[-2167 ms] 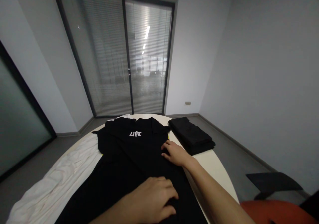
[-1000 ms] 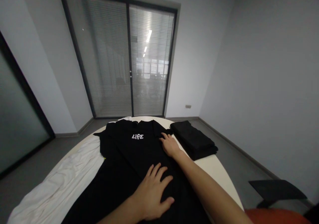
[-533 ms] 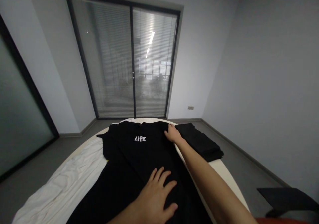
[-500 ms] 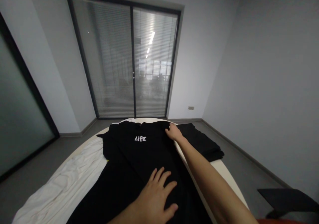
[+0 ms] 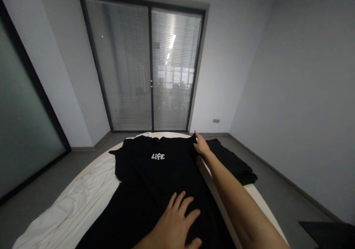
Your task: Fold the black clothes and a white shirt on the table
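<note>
A black T-shirt (image 5: 163, 175) with white lettering lies spread out, its neckline at the far side. My left hand (image 5: 179, 219) rests palm down on the lower front of the shirt, fingers spread. Farther off, my right hand (image 5: 202, 145) pinches the shirt's right edge near the shoulder and sleeve, holding that fabric slightly raised. Part of the held cloth is hidden behind the fingers.
Under everything is a pale, rounded table (image 5: 256, 197). White cloth (image 5: 74, 193) lies rumpled along the left side. Folded black clothing (image 5: 231, 160) sits beyond my right forearm. A dark chair part (image 5: 327, 234) stands at the lower right.
My right hand has shifted a little right and has drawn the shirt's shoulder edge outward and up. My left hand stays flat on the cloth. The view has shifted slightly.
</note>
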Tool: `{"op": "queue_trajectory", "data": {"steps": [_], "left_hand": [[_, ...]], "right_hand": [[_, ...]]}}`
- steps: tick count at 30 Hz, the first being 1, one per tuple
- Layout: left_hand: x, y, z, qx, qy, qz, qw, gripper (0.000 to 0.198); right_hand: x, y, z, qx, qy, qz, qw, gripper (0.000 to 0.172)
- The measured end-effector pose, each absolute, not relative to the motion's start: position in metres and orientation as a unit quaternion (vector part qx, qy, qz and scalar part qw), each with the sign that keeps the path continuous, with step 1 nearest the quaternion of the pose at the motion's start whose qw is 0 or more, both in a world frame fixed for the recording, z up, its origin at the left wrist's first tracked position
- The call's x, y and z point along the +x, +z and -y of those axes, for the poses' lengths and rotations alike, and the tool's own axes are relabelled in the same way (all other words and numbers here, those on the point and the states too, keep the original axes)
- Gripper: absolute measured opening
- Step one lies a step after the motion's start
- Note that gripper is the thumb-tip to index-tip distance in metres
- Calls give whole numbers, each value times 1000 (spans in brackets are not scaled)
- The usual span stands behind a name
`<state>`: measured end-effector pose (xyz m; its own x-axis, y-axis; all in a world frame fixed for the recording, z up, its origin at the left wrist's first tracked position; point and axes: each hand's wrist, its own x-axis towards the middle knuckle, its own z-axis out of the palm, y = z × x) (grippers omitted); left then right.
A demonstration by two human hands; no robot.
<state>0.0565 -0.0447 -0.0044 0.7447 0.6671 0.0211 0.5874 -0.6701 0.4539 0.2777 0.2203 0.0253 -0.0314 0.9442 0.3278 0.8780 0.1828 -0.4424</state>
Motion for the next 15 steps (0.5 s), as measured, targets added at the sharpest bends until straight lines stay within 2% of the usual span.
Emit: {"op": "queue_trajectory", "data": {"steps": [6, 9, 15], "left_hand": [[55, -10, 39, 922, 87, -320, 201, 77], [57, -15, 37, 928, 88, -307, 190, 79], [65, -26, 44, 947, 72, -273, 153, 49]], "right_hand": [[284, 34, -238, -657, 67, 696, 282, 59], [291, 40, -247, -674, 59, 675, 294, 62], [315, 50, -254, -685, 40, 658, 310, 73]]}}
